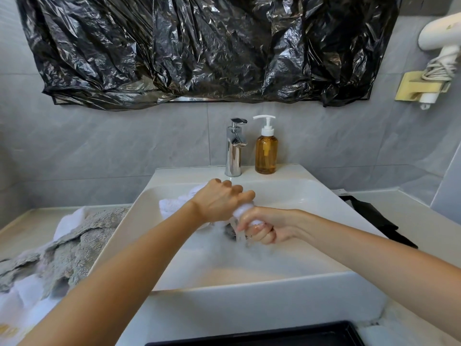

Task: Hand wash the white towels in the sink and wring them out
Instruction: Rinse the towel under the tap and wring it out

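Black plastic sheeting [199,46] is the biggest thing here, crinkled and covering the mirror across the whole 12 o'clock stretch of the wall. Below it sits the white sink [249,285], a big rectangular basin on the counter [409,216], with sudsy water in the bottom.

Off at 8 o'clock there's a grey towel [74,245] heaped on the counter, with more white cloth under and beside it. At 2 o'clock a white hair dryer [441,36] hangs in its wall holder. A dark cloth [374,218] lies on the counter at 3 o'clock, just beside the basin.

Both forearms reach in from the bottom corners and meet over the middle of the basin. The left hand [219,201] comes in from 7 o'clock, back of the hand up, fingers curled down over the upper end of the white towel [243,209]. The right hand [262,228] comes in from 4 o'clock, closed in a fist round the lower end, with its fingers curled towards the camera. So the towel's twisted into a tight short roll between the two hands, its long axis running roughly 11 to 5 o'clock, held above the water. Water is trickling off under the right fist.

Another bit of white towel [174,204] lies against the basin's left wall, behind the left wrist.

At the back rim: chrome faucet [234,148], and just right of it an amber pump bottle [265,151].
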Action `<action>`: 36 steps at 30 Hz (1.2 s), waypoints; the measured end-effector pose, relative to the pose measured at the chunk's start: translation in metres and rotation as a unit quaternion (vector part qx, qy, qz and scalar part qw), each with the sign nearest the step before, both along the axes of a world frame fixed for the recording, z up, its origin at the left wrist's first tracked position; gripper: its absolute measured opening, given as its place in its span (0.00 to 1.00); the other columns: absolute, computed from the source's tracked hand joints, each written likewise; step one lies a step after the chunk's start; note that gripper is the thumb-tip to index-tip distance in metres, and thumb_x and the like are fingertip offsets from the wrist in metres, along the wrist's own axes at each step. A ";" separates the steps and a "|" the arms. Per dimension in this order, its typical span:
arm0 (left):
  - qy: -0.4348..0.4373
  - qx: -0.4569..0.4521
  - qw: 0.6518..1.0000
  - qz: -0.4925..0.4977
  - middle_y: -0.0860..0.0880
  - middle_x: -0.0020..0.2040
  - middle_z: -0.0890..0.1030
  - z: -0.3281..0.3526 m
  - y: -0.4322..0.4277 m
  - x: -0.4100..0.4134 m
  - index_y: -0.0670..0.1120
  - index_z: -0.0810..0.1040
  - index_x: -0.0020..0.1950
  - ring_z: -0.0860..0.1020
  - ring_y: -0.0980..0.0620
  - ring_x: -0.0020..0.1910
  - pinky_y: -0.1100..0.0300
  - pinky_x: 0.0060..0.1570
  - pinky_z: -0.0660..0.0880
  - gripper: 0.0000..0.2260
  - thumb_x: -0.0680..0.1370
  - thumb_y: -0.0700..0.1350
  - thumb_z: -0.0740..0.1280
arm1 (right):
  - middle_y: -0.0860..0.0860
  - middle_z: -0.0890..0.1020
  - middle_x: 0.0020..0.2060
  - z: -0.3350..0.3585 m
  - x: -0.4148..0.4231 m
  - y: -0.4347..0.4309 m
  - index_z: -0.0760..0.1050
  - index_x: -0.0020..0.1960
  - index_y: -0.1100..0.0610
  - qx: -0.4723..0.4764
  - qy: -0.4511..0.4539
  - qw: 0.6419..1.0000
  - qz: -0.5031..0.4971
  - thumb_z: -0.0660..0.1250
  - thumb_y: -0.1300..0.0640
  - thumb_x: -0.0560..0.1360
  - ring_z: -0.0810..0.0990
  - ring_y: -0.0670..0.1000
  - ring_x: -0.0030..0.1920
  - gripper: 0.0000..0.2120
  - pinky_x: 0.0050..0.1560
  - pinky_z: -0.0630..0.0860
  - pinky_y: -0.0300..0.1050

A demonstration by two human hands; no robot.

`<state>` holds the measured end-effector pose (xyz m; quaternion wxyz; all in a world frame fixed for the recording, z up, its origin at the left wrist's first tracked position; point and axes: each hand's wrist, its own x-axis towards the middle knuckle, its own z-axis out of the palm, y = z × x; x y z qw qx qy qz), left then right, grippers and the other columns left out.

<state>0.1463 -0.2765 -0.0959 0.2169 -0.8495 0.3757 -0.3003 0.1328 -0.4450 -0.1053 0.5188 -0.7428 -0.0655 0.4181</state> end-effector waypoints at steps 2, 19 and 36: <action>0.036 -0.013 0.999 0.038 0.48 0.44 0.81 0.009 -0.007 -0.007 0.47 0.72 0.58 0.80 0.44 0.39 0.58 0.32 0.62 0.16 0.72 0.44 0.70 | 0.45 0.60 0.21 0.008 0.003 -0.004 0.66 0.36 0.52 -0.017 0.007 1.000 0.009 0.64 0.59 0.76 0.53 0.42 0.19 0.11 0.20 0.48 0.34; 0.536 -0.265 0.743 0.301 0.46 0.55 0.80 0.050 -0.023 0.001 0.44 0.76 0.58 0.79 0.47 0.55 0.55 0.58 0.75 0.25 0.67 0.51 0.78 | 0.54 0.78 0.51 0.020 -0.005 0.009 0.73 0.56 0.59 -0.403 -0.736 0.544 0.001 0.76 0.63 0.65 0.76 0.56 0.52 0.22 0.42 0.72 0.45; 0.056 -0.052 0.994 0.078 0.47 0.52 0.78 -0.002 -0.014 -0.009 0.49 0.63 0.69 0.81 0.41 0.44 0.56 0.35 0.66 0.25 0.75 0.49 0.67 | 0.55 0.74 0.28 0.004 -0.011 0.010 0.68 0.31 0.59 -0.221 -0.407 0.885 -0.046 0.65 0.62 0.67 0.71 0.53 0.29 0.08 0.27 0.63 0.40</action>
